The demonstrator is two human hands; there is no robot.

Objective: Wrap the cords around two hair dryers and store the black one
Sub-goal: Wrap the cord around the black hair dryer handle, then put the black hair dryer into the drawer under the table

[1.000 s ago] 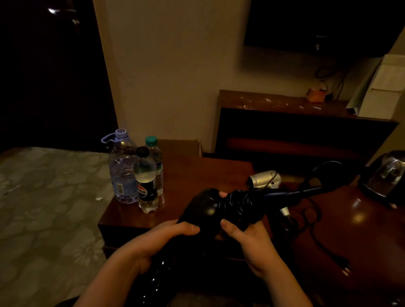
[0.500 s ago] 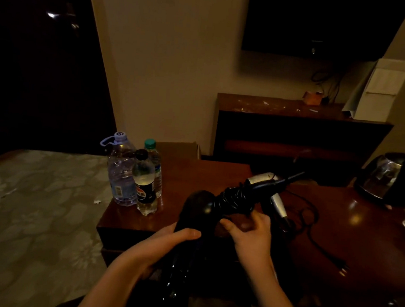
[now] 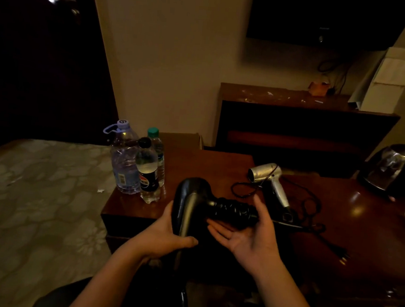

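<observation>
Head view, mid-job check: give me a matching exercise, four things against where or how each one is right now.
Things:
1. black hair dryer
2. silver hair dryer
3. kettle
4. bottles

States:
A. lying on the table, cord loose
B. standing at the table's left corner
C. held in both hands, cord coiled around the handle
D. at the far right edge

Pairs: 1-C, 2-A, 3-D, 4-B

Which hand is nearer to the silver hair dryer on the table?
Right. The right hand, open under the black dryer's wrapped handle, lies just in front of the silver hair dryer; the left hand grips the black barrel farther left.
</observation>
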